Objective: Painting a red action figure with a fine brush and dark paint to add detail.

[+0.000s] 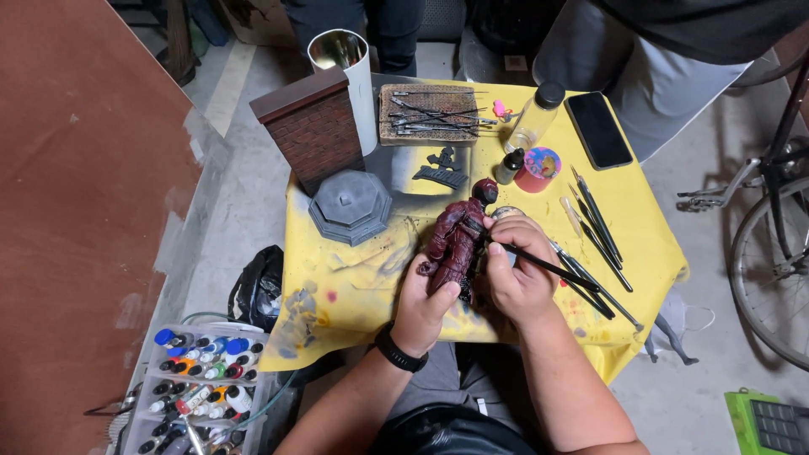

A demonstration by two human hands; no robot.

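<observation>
Left hand (421,305) grip wrapped round dark red figure (456,240), mid-desk (649,219) near front edge; right hand (516,271) pinches brush (543,266); spare brushes (600,221) crowd right, open yellow room left

Both hands, left (424,305) and right (517,271), curled in grip.

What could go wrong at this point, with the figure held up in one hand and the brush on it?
The left hand alone holds the dark red figure above the yellow cloth; a slip could drop it. The right hand works a thin brush at the torso, so a twitch could smear paint. The open paint pot and small bottle stand just beyond, where a reaching arm might tip them.
</observation>
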